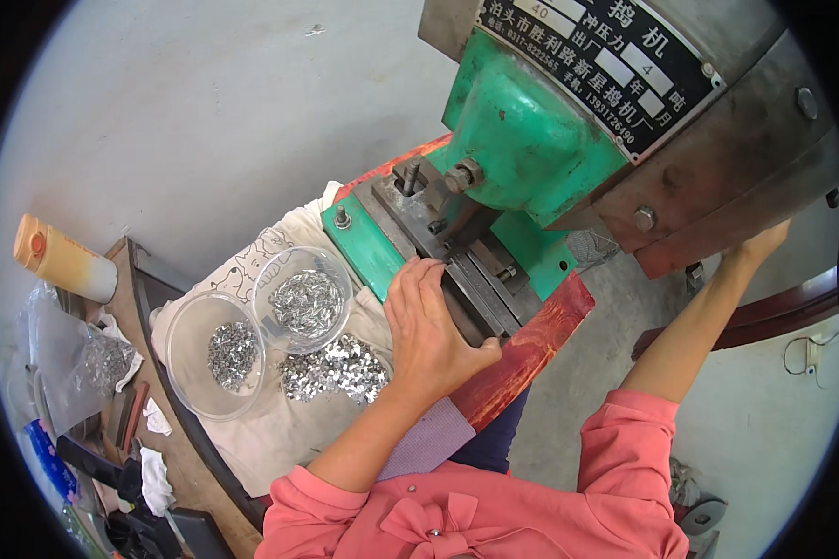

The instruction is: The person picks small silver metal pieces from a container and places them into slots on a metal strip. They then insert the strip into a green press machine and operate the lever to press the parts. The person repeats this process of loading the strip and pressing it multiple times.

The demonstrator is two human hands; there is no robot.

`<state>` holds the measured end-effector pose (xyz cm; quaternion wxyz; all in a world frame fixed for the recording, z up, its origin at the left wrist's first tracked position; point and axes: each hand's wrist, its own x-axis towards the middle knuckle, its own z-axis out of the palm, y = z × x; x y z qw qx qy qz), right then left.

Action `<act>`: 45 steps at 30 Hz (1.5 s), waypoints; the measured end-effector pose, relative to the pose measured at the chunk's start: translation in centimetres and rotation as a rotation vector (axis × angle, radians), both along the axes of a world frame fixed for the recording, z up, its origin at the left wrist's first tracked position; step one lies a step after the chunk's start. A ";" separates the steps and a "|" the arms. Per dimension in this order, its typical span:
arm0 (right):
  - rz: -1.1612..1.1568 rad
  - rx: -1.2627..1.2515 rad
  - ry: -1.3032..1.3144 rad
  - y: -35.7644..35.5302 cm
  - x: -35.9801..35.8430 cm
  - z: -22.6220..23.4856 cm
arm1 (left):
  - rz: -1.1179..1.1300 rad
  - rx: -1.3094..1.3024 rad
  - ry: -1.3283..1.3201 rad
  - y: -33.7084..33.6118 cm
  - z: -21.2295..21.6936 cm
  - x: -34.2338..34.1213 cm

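L hand (429,326) lay palm-down on the press's steel die bed (457,270), fingers together and curled toward the die slot, w/ the thumb hooked over the bed's front edge; can't tell if a part was under the fingertips. R hand (760,247) reached up to the underside of the grey press head (718,149), fingers hidden, so grip can't be told. Just left of the L hand, on a white cloth (280,438), sat a loose pile of small metal bits (336,368) and two clear bowls (205,354) (305,298) w/ more of them; an orange-capped bottle (61,261) lay well apart at far left.
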<state>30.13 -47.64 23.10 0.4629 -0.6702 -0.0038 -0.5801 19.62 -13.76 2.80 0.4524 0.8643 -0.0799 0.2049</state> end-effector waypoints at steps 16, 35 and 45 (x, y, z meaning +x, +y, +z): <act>0.550 -0.331 1.232 11.1 -4.2 -18.3 | -0.120 -0.322 -0.019 -0.3 -2.8 1.2; 0.860 -0.174 1.473 4.4 5.3 -18.6 | 0.022 -0.224 -0.165 -2.9 -4.9 4.5; 0.992 -0.139 1.507 4.4 7.7 -19.0 | 0.002 -0.207 -0.192 -3.5 -5.9 5.2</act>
